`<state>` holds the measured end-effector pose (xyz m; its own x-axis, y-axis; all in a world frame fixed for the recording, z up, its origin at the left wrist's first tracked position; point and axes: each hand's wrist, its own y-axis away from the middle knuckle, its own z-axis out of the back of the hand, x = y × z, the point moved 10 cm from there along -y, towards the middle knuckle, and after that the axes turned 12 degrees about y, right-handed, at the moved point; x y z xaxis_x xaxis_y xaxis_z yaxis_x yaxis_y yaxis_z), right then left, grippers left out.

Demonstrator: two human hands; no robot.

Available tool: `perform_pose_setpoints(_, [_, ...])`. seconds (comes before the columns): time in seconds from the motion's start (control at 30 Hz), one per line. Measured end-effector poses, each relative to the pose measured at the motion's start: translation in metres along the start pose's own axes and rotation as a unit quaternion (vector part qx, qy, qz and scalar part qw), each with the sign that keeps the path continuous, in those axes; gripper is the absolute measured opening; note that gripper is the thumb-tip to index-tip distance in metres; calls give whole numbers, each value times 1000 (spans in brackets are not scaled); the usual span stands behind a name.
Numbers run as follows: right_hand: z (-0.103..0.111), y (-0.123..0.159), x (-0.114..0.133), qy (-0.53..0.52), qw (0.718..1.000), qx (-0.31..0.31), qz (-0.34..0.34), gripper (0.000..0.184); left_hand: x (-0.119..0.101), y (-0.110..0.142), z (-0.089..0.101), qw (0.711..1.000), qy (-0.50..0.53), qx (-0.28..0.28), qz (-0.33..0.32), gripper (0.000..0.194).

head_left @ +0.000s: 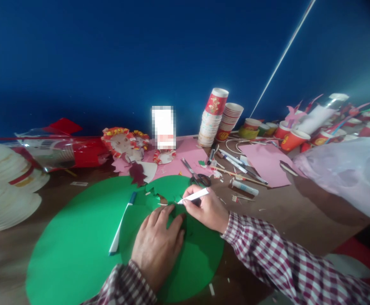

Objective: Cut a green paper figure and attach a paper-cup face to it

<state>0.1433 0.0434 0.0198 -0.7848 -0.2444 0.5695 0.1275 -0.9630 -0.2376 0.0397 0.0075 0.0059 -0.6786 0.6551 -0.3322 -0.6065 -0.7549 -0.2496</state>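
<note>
In the head view, my left hand (157,243) lies flat on a smaller round sheet of green paper (204,262), its fingers somewhat apart. My right hand (208,209) is closed round a white marker (196,195), tip pointing left and down near my left fingertips. Whether that tip touches the paper I cannot tell. The small sheet overlaps a larger green paper circle (67,250). On the green paper rests a white marker with a blue cap (123,224), left of my hand. A small brown scrap (162,199) lies just beyond my left fingers.
Black-handled scissors (200,178) lie beyond my right hand, with several pens (234,162) and a glue stick (245,187) further right. Stacked paper cups (215,118) stand at the back. Paper plates (6,190) are at left, a plastic bag (346,169) at right.
</note>
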Motion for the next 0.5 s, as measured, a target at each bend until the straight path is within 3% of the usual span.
perform_pose_setpoints(0.5, [4,1,0,-32,999,-11,-5,4,0,1,1,1000,2,3,3,28])
